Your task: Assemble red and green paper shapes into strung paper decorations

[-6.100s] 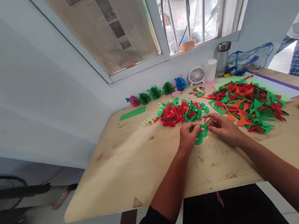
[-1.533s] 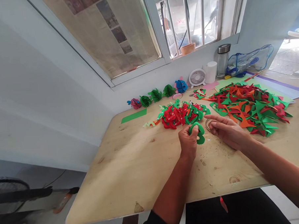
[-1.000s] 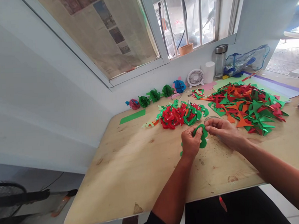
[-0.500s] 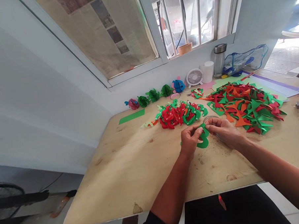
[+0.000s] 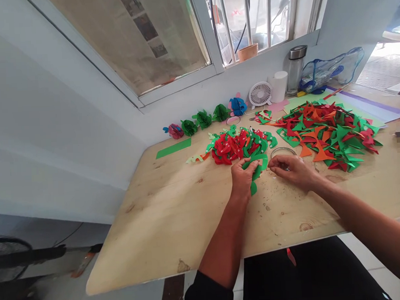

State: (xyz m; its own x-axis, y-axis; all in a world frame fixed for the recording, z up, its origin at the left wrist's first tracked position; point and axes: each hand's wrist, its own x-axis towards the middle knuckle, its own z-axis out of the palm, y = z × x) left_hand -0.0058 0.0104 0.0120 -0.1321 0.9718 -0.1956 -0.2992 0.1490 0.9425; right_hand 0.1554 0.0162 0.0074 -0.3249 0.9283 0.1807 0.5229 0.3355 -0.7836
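My left hand (image 5: pixel 243 177) pinches a green paper cutout (image 5: pixel 262 159) with curved edges, held just above the wooden table (image 5: pixel 163 213). My right hand (image 5: pixel 292 169) is to the right of the cutout, slightly apart from it, thumb and fingertips pressed together. Whatever sits between those fingertips is too small to make out. Behind the right hand lies a clear ring-shaped object (image 5: pixel 282 150), partly hidden by the fingers. Just beyond my left hand is a heap of red and green paper cutouts (image 5: pixel 229 146), some bearing small white squares.
Red, orange and green paper scraps (image 5: pixel 328 135) are piled at the right. Along the wall stand folded paper figures (image 5: pixel 203 119), a small white fan (image 5: pixel 260 94), a white cylinder (image 5: pixel 278 87) and a glass bottle (image 5: pixel 295 73). A green strip (image 5: pixel 173 148) lies at left.
My left hand has moved left with the green cutout, which is now turned differently. My right hand has come off the cutout and its fingertips remain pinched.
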